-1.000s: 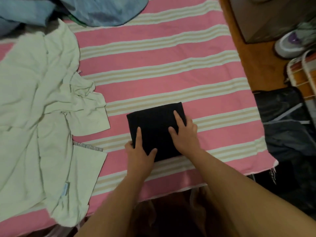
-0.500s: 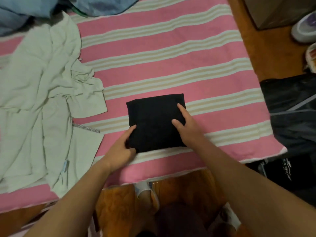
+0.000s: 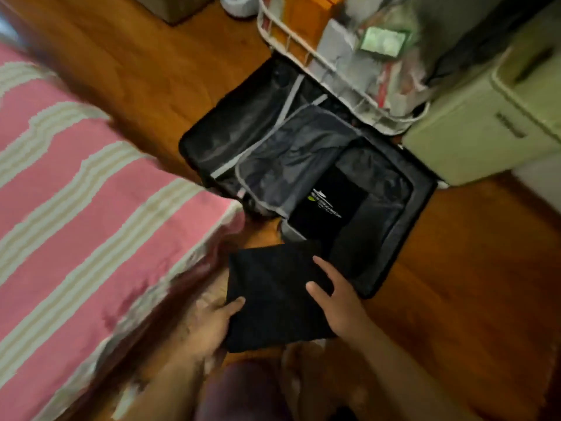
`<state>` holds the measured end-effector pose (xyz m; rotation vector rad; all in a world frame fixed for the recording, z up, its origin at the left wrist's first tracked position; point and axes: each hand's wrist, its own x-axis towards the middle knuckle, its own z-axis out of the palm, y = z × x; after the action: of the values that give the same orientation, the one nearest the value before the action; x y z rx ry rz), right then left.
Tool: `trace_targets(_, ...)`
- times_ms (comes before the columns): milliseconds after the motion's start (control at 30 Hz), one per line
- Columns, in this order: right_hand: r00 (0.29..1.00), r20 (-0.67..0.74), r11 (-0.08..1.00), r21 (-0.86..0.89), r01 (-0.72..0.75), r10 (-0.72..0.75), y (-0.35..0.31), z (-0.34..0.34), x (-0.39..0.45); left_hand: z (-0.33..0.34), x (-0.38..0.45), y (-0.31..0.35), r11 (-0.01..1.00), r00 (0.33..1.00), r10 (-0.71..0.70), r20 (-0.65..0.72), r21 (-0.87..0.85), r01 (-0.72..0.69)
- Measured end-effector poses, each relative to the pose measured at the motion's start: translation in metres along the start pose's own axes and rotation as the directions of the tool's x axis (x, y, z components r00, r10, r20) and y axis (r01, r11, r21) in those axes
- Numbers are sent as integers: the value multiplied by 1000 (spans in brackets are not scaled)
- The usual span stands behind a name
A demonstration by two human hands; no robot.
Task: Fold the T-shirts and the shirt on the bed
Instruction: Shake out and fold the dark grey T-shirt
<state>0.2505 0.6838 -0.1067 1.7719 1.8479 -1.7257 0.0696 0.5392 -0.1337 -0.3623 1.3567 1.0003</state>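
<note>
1. the pink bed cover with cream stripes (image 3: 91, 214) fills the left side, blurred, with none of the task's garments visible on it.
2. the brown wooden floor (image 3: 473, 268) runs beside it.
3. an open black soft-sided suitcase (image 3: 422, 208) lies on the floor near the bed's corner; inside it rests a dark folded garment with a printed logo (image 3: 326, 205).
4. a white wire basket (image 3: 306, 53) packed with blurred items sits just behind the suitcase, beside a pale green cabinet (image 3: 485, 129).
5. the folded black t-shirt (image 3: 273, 296), a flat square, is held in the air off the bed, its far edge over the suitcase's near rim.
6. the right hand (image 3: 337, 302) grips its right edge, thumb and forefinger spread on top.
7. the left hand (image 3: 212, 323) holds the left edge, thumb on top; the other fingers are hidden underneath.
</note>
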Motion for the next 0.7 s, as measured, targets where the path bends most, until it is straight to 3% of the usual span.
trace_targets(100, 986, -103, 990, 67, -127, 133, 73, -61, 22, 80, 71, -14, 946, 996, 39, -80, 323, -11)
trace_targets(167, 969, -146, 972, 152, -177, 199, 113, -88, 50, 123, 123, -21, 836, 992, 92, -90, 548, -28)
trace_targets(333, 942, -265, 954, 270, -132, 205, 162, -149, 153, 228, 244, 5, 606, 960, 277, 50, 766, -214)
trace_targets(467, 915, -402, 933, 345, 107, 44, 173, -190, 251, 301, 327, 62, 467, 801, 569, 184, 729, -500)
trace_targets(567, 854, -510, 902, 317, 292, -97, 187, -202, 335, 331, 388, 99, 304, 664, 681, 307, 707, -639)
trace_targets(600, 838, -533, 906, 287, 309, -117, 197, -199, 366, 332, 413, 107, 220, 624, 698, 351, 724, -653)
trace_targets(633, 833, -539, 915, 263, 307, -124, 210, -191, 398, 329, 439, 112, 59, 595, 702, 391, 801, -596)
trace_targets(700, 876, -469, 948, 214, 234, -110, 237, -172, 454, 312, 486, 104, -373, 615, 664, 427, 901, -222)
